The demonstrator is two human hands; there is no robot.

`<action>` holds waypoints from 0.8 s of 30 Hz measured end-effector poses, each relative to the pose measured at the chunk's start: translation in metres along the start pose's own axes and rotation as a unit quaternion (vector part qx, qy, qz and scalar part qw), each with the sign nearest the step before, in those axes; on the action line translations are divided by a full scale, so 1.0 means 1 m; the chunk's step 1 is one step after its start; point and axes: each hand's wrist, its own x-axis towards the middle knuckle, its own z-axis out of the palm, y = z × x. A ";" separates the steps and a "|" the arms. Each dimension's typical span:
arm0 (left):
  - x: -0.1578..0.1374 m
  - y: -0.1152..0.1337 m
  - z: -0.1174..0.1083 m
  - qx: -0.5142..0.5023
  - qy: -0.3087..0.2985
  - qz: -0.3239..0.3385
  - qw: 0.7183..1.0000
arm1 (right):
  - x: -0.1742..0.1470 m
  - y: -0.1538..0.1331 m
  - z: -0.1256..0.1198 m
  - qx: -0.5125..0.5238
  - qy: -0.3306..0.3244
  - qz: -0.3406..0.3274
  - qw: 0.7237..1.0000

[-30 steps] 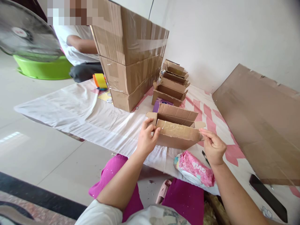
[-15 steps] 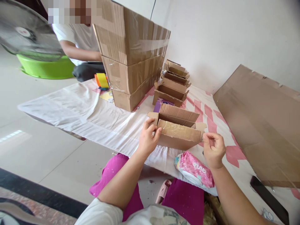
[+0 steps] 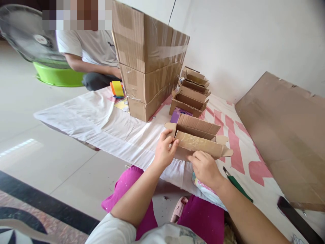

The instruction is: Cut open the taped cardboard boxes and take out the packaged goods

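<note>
An open cardboard box [image 3: 184, 153] sits before me on the cloth, flaps up at the back and sides. Tape shines on its front flap [image 3: 198, 141]. My left hand [image 3: 165, 149] is closed on the box's left front corner, thumb against the front and fingers at the side flap. My right hand [image 3: 204, 166] is closed at the lower edge of the front flap, its fingers bent and drawn together; the fingertips are partly hidden. Below that hand lies a soft packet [image 3: 207, 189], mostly covered by it. A green-handled craft knife [image 3: 238, 186] lies to the right.
Taped cartons [image 3: 137, 81] stand stacked at left centre. Several open boxes [image 3: 189, 103] and a purple pack [image 3: 177, 115] lie behind my box. A cardboard sheet [image 3: 281, 135] leans at right, near a phone [image 3: 299, 217]. A tape roll [image 3: 116, 88], seated co-worker [image 3: 93, 51] and fan [image 3: 27, 37] are left.
My right hand has left the box's right end and moved left to its front, now covering much of the packet. The craft knife has come into sight. My left hand keeps its hold.
</note>
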 end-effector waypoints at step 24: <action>-0.002 0.034 -0.040 0.201 -0.178 0.052 0.962 | -0.004 0.075 -0.060 -0.002 -0.060 0.158 0.986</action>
